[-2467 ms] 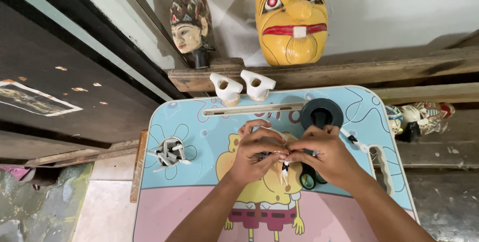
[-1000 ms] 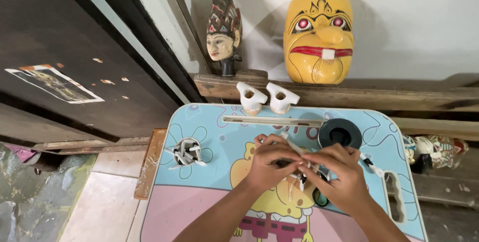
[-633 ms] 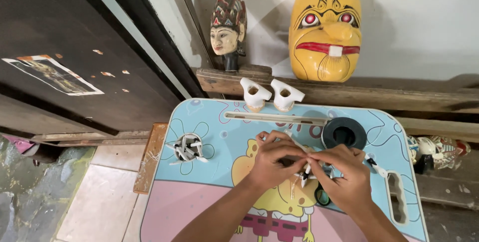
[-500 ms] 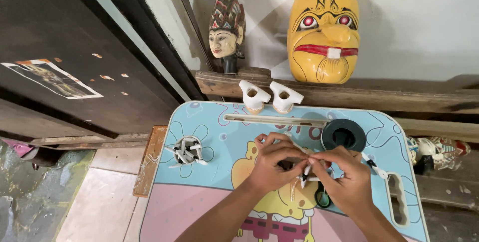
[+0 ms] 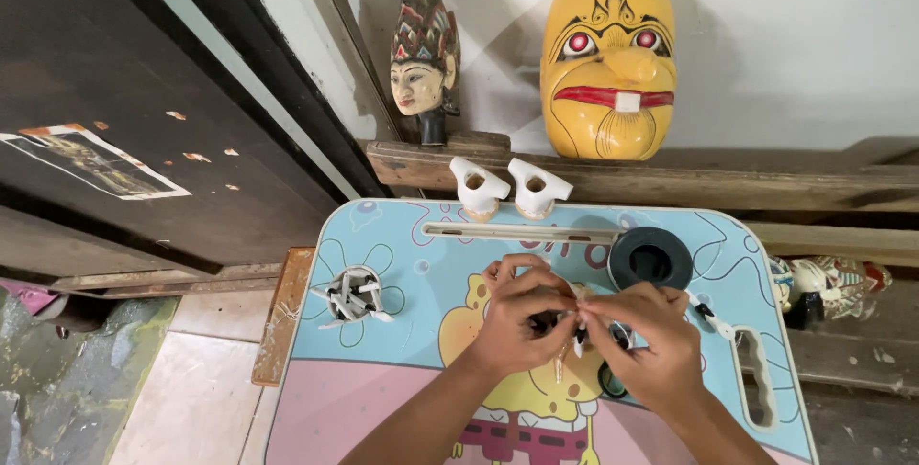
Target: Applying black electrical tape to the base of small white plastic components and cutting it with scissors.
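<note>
My left hand (image 5: 517, 321) and my right hand (image 5: 646, 340) meet over the middle of a small cartoon-printed table (image 5: 412, 273). Together their fingertips pinch a small white and black piece (image 5: 574, 326); most of it is hidden by my fingers. A thin pale stick hangs down from it. A black ring (image 5: 611, 384) lies on the table under my right hand.
A black roll of tape (image 5: 651, 256) sits at the table's far right. Two white carved pieces (image 5: 507, 187) stand at the far edge. A bundle of small white and black pieces (image 5: 352, 294) lies at the left. A yellow mask (image 5: 610, 68) and a carved head (image 5: 421, 72) rest on a wooden ledge.
The view has shifted slightly. My hands stay together over the table's middle, fingers working the small piece. Nothing on the table has moved.
</note>
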